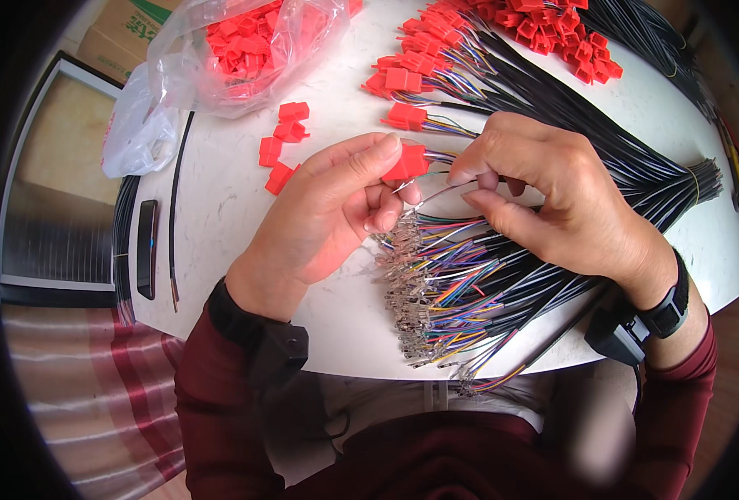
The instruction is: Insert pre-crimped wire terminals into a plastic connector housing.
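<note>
My left hand [315,204] is closed on a red plastic connector housing [408,162], thumb on its upper left side. Several coloured wires run out of the housing's right side toward my right hand [557,192]. The right thumb and fingers pinch a thin wire [446,188], and its metal end lies by the left fingertips, just below the housing. Under both hands spreads a bundle of black cables whose stripped coloured wires end in crimped metal terminals [411,292]. Just above, a cable fitted with another red housing [405,117] lies on the table.
A clear bag of red housings [244,50] stands at the far left, with loose red housings [290,132] before it. Finished cables with red housings [428,50] fan across the back. Farther left lie a dark phone-like device [146,250] and one black cable [178,208].
</note>
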`<action>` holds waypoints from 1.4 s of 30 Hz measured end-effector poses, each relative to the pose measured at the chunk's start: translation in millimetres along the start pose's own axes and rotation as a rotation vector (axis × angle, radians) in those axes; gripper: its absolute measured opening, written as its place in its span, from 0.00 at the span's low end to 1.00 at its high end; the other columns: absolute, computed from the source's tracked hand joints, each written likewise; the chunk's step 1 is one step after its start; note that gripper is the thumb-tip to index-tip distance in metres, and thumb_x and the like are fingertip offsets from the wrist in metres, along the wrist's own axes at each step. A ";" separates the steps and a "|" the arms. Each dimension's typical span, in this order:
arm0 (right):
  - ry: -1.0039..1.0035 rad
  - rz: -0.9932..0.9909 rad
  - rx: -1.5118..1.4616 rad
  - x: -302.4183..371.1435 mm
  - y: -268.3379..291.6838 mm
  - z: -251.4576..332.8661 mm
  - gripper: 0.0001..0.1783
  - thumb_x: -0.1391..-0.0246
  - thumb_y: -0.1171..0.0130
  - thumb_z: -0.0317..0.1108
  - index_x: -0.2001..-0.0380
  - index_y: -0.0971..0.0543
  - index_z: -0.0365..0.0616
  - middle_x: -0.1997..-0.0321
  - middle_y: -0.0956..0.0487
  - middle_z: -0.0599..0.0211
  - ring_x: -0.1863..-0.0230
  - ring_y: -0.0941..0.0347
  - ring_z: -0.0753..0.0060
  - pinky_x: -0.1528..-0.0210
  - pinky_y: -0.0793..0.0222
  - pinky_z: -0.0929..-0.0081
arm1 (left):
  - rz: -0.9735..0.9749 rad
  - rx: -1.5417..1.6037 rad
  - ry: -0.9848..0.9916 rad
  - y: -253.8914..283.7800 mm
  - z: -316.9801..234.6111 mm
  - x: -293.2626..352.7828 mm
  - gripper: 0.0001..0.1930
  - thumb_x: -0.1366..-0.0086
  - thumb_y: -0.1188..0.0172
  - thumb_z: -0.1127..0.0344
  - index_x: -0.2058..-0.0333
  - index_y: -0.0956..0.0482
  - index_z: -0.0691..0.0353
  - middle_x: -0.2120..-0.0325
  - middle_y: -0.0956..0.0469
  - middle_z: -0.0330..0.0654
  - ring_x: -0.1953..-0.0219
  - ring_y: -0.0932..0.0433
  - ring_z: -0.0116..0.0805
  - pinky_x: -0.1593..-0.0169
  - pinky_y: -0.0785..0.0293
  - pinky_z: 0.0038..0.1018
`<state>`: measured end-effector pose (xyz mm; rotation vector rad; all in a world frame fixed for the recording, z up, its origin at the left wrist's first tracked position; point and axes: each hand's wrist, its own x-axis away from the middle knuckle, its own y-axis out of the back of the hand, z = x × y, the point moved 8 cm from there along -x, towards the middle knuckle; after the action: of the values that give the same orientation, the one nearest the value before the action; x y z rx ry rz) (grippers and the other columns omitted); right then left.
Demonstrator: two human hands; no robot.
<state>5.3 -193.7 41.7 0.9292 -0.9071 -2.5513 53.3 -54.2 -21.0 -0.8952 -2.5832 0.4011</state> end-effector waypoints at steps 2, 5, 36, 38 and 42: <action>0.020 0.002 0.026 -0.2 -0.9 1.2 0.10 0.55 0.41 0.18 0.67 0.23 0.39 0.74 0.29 0.68 0.75 0.31 0.74 0.73 0.35 0.77 | -0.005 -0.007 -0.015 0.1 -0.8 -0.3 0.14 0.32 0.47 0.56 0.60 0.25 0.62 0.69 0.25 0.39 0.74 0.32 0.21 0.71 0.36 0.16; -0.029 -0.040 -0.027 -0.3 1.4 -2.1 0.08 0.55 0.40 0.18 0.69 0.25 0.39 0.73 0.29 0.68 0.74 0.32 0.76 0.72 0.35 0.79 | -0.043 -0.008 -0.013 1.5 -0.9 0.8 0.14 0.32 0.47 0.56 0.60 0.25 0.62 0.69 0.25 0.39 0.73 0.32 0.20 0.71 0.36 0.16; -0.465 0.069 -0.515 5.2 -5.7 -39.9 0.06 0.47 0.44 0.24 0.65 0.24 0.35 0.72 0.25 0.72 0.69 0.30 0.84 0.64 0.34 0.85 | 0.064 -0.230 -0.139 -7.2 -6.8 0.2 0.19 0.39 0.43 0.74 0.49 0.31 0.67 0.65 0.25 0.36 0.63 0.28 0.22 0.60 0.33 0.21; -0.221 -0.070 -0.229 0.1 7.6 -29.7 0.06 0.46 0.46 0.22 0.64 0.26 0.38 0.69 0.27 0.73 0.67 0.33 0.84 0.64 0.36 0.83 | 0.083 -0.214 -0.092 -8.5 -5.1 -0.1 0.18 0.38 0.43 0.73 0.50 0.31 0.67 0.66 0.25 0.35 0.65 0.29 0.21 0.63 0.35 0.20; -0.034 -0.104 -0.149 -0.9 10.3 -1.0 0.07 0.53 0.42 0.21 0.67 0.24 0.38 0.68 0.25 0.69 0.67 0.31 0.77 0.66 0.36 0.79 | 0.054 -0.168 -0.058 -4.5 -1.3 -0.3 0.17 0.37 0.44 0.71 0.49 0.31 0.67 0.66 0.25 0.36 0.66 0.30 0.20 0.64 0.35 0.20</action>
<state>7.1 -201.6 48.1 0.9136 -0.6827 -2.6864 51.7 -57.6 -18.2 -1.0266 -2.6818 0.2305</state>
